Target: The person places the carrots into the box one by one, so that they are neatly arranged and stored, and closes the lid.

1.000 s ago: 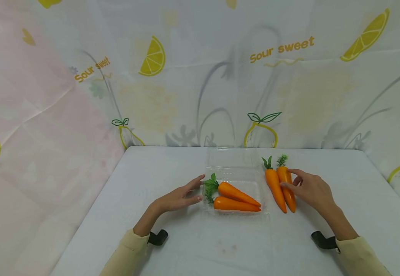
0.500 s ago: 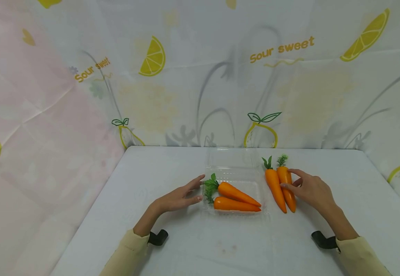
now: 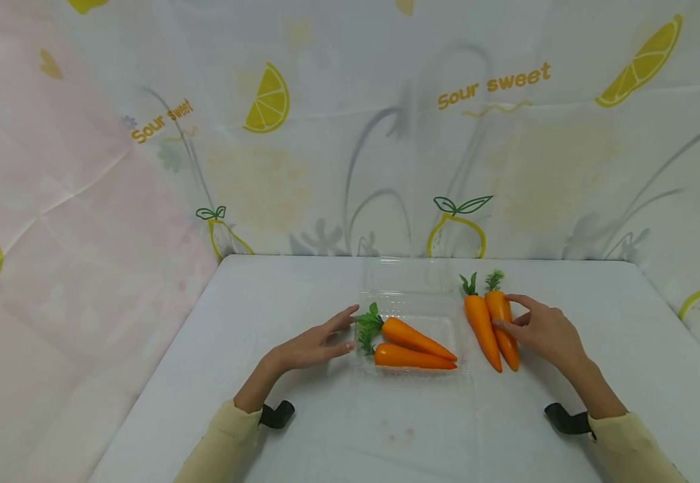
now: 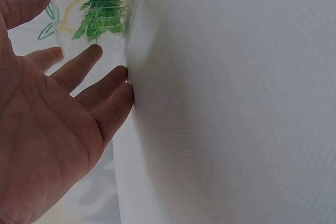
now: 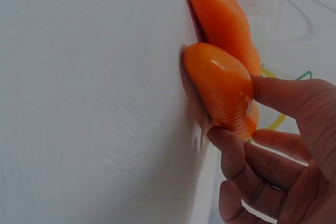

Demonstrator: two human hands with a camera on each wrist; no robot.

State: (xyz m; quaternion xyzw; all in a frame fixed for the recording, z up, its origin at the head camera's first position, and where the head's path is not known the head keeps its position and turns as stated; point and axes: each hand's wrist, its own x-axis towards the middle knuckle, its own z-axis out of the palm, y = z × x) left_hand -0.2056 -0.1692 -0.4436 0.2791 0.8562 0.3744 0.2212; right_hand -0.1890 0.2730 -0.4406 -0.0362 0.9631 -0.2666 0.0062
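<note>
In the head view, two carrots with green tops, the upper one (image 3: 416,337) and the lower one (image 3: 413,357), lie in a clear plastic clamshell box (image 3: 446,327), their tips to the right. My left hand (image 3: 310,347) is at the box's left end, fingers extended and fingertips right at its wall (image 4: 63,9). Two more carrots lie side by side right of the box. My right hand (image 3: 547,335) pinches the right one (image 3: 498,305) between thumb and fingers; the right wrist view shows fingertips (image 5: 216,134) curled at its side. The left one (image 3: 481,329) lies against it.
The box's clear lid (image 3: 407,275) is folded back, flat toward the rear of the white table (image 3: 301,436). Behind the table hangs a cloth (image 3: 325,168) printed with lemons. A black wrist mount (image 3: 277,416) sits on each forearm.
</note>
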